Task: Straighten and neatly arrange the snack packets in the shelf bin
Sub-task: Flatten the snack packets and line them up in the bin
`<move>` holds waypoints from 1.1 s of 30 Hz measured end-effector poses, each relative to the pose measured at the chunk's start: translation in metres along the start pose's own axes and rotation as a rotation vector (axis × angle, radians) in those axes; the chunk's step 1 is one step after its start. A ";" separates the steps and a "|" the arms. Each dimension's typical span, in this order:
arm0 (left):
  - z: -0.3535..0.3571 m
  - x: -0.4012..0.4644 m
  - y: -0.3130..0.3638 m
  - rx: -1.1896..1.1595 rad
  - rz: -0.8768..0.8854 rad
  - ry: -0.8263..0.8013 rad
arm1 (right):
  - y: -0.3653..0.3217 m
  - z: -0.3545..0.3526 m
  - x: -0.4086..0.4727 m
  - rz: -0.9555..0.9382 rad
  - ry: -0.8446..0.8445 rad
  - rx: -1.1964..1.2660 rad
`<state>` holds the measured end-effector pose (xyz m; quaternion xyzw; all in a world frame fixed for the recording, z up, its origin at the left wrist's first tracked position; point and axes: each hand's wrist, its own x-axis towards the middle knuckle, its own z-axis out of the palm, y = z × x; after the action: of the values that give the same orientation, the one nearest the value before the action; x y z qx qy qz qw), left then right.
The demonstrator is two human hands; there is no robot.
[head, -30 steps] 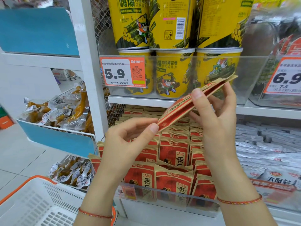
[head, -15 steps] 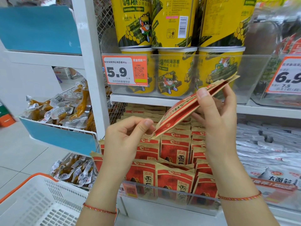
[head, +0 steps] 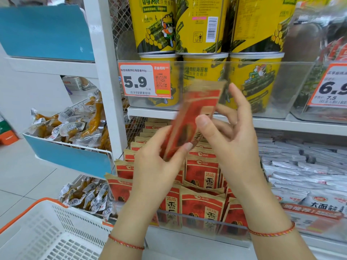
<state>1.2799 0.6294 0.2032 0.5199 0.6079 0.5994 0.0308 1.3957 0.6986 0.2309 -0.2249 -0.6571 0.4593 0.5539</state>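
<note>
head view: a red and tan snack packet [head: 195,117], blurred, is held tilted in the air above the shelf bin [head: 202,225], its top edge up near the yellow canisters [head: 204,77] and its lower end down by the left hand. its front shows a dark picture and part of a printed character. the right hand [head: 232,139] is raised with the wrist low and the fingers pointing up; its thumb presses the packet's front and the fingers spread loosely behind it, so it grips the packet between thumb and fingers. the left hand [head: 157,156] comes up from below with its back to the camera, thumb tip touching the packet's lower edge; whether its fingers close behind the packet i cannot tell. each wrist has a red string bracelet [head: 272,232]. beneath the hands the clear-fronted bin holds rows of matching red packets [head: 201,169] standing upright, a few leaning. to the right lie white packets [head: 304,177]; left, a blue tray of vacuum-packed snacks [head: 75,126]. a price tag [head: 144,80] reads 5.9. a white basket [head: 47,235] with an orange rim sits lower left.
</note>
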 end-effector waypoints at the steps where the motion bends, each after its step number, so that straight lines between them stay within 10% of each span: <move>1: 0.000 0.001 -0.002 -0.064 -0.058 0.028 | 0.000 0.000 0.001 0.005 -0.027 0.034; 11: -0.019 0.013 -0.018 -1.203 -0.373 -0.074 | 0.001 -0.012 0.009 0.308 -0.230 0.017; 27: -0.017 0.013 -0.027 -1.397 -0.386 -0.237 | -0.009 -0.008 0.004 0.253 -0.479 0.151; 33: -0.017 0.012 -0.018 -1.050 -0.325 -0.130 | -0.005 -0.006 0.004 0.218 -0.372 0.047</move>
<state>1.2522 0.6301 0.2018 0.3702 0.2967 0.7760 0.4156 1.4017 0.7015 0.2366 -0.1930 -0.7088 0.5654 0.3750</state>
